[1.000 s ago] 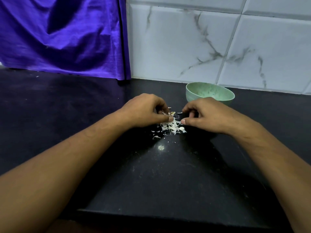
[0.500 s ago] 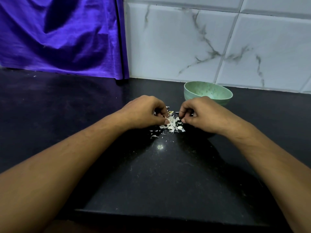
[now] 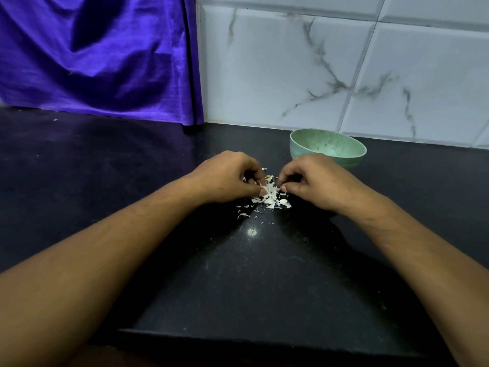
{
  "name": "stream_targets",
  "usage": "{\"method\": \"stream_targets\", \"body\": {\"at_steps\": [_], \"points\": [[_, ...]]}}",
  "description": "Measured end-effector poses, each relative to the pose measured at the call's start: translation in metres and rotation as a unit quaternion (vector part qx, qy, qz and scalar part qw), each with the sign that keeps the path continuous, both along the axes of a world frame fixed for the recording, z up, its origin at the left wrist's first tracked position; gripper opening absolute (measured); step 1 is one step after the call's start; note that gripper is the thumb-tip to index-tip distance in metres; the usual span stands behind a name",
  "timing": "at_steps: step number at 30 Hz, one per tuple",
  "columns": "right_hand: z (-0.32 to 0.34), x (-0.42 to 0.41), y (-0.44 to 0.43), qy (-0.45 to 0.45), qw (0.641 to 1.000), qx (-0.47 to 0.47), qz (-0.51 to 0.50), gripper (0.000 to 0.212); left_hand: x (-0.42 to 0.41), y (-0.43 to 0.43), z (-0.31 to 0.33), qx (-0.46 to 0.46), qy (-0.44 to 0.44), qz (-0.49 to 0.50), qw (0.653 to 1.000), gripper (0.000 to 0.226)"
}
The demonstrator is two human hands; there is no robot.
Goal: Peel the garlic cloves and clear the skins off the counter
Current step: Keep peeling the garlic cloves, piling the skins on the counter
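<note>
A small heap of white garlic skins (image 3: 271, 198) lies on the black counter (image 3: 251, 282), with a few loose flakes just in front of it. My left hand (image 3: 227, 178) rests at the heap's left side, fingers curled, fingertips pressing into the skins. My right hand (image 3: 315, 181) is curled at the heap's right side, thumb and fingers touching the skins. The two hands nearly meet over the heap. No whole clove shows; whatever lies under the fingers is hidden.
A pale green bowl (image 3: 328, 148) stands just behind my right hand, near the marbled tile wall (image 3: 330, 67). A purple cloth (image 3: 98, 56) hangs at the back left. The counter's front edge runs along the bottom of the view.
Both hands have drawn closer together, squeezing the skins into a tighter heap between the fingertips.
</note>
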State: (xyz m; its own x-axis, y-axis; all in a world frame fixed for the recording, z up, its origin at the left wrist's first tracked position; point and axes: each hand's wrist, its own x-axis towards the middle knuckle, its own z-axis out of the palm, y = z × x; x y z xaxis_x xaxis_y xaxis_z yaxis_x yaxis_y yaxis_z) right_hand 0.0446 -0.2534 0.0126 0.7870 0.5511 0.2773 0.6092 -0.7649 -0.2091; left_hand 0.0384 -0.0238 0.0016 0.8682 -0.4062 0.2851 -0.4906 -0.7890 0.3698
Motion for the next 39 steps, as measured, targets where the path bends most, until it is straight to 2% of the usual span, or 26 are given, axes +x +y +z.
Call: {"method": "stream_targets", "body": {"at_steps": [7, 12, 17, 20, 27, 32, 39], "points": [[-0.002, -0.001, 0.005, -0.030, 0.999, -0.036, -0.011, 0.004, -0.001, 0.000, 0.001, 0.002, -0.002, 0.002, 1.000, 0.022], [-0.001, -0.003, 0.007, -0.044, 0.996, -0.072, -0.014, 0.009, -0.004, -0.001, 0.001, -0.002, 0.005, 0.002, 1.000, 0.022], [0.007, -0.005, 0.001, -0.044, 0.997, 0.057, 0.013, 0.007, -0.007, -0.005, 0.004, -0.121, -0.033, -0.004, 0.992, 0.018], [0.006, -0.011, 0.009, -0.018, 0.990, 0.131, 0.051, 0.003, -0.012, -0.010, 0.008, -0.219, 0.005, -0.037, 0.975, 0.016], [0.003, -0.016, 0.015, 0.096, 0.955, 0.276, 0.059, 0.004, -0.013, -0.011, 0.011, -0.369, 0.085, -0.026, 0.925, 0.014], [0.005, -0.018, 0.017, 0.155, 0.922, 0.345, 0.075, 0.010, -0.017, -0.013, 0.014, -0.401, 0.134, -0.033, 0.906, 0.012], [0.011, -0.020, 0.015, 0.132, 0.924, 0.351, 0.070, 0.006, -0.019, -0.014, 0.016, -0.399, 0.153, -0.042, 0.903, 0.011]]}}
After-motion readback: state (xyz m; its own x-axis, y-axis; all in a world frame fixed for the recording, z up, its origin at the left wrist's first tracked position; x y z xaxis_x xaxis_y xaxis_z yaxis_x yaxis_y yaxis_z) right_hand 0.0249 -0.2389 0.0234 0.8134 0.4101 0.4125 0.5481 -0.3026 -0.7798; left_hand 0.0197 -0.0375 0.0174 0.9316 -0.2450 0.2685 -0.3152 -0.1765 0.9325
